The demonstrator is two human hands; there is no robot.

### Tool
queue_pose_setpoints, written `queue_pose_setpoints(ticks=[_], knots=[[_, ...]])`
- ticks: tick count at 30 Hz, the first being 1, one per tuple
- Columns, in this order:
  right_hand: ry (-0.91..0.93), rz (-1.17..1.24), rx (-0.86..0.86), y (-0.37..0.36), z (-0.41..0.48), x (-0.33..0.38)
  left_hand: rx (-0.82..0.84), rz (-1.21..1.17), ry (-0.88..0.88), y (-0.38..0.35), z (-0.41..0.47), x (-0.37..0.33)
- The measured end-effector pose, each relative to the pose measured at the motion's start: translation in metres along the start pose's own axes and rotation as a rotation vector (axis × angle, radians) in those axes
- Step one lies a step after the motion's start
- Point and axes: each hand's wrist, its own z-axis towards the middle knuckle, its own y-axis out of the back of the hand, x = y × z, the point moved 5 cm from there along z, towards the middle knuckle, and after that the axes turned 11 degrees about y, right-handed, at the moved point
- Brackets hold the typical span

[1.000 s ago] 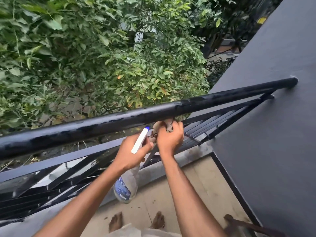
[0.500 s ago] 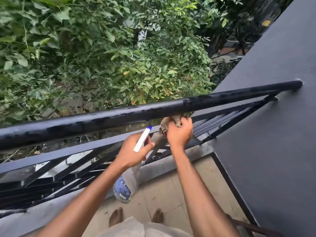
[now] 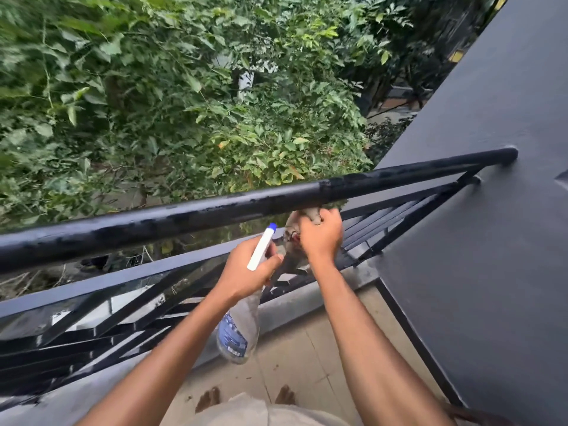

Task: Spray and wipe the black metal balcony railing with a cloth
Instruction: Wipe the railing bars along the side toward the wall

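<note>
The black metal railing's round top bar point(image 3: 215, 210) runs from the lower left up to the dark wall at the right, with wet patches on it. My right hand point(image 3: 322, 238) grips a crumpled grey cloth point(image 3: 292, 226) and holds it against the underside of the bar. Just left of it, my left hand point(image 3: 246, 269) grips a clear spray bottle point(image 3: 236, 330) by its neck. The bottle's white and blue head point(image 3: 261, 247) points up toward the bar, and the blue-labelled body hangs below my hand.
A dark grey wall point(image 3: 476, 241) closes the right side where the bar ends. Slanted black bars point(image 3: 107, 318) fill the railing below. Dense green bushes point(image 3: 184, 103) lie beyond. My bare feet point(image 3: 285, 395) stand on the beige tiled floor.
My right hand has slid the cloth rightward along the underside of the top bar. My left hand with the bottle has followed slightly to the right.
</note>
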Motion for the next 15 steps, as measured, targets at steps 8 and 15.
queue_pose_setpoints(ticks=[8,15], knots=[[-0.134,0.015,0.082,-0.032,-0.022,-0.022,-0.07,0.053,0.064,0.007,-0.001,0.012],[-0.03,0.035,-0.071,-0.009,-0.002,-0.001,-0.029,0.128,0.096,0.002,0.001,0.016]])
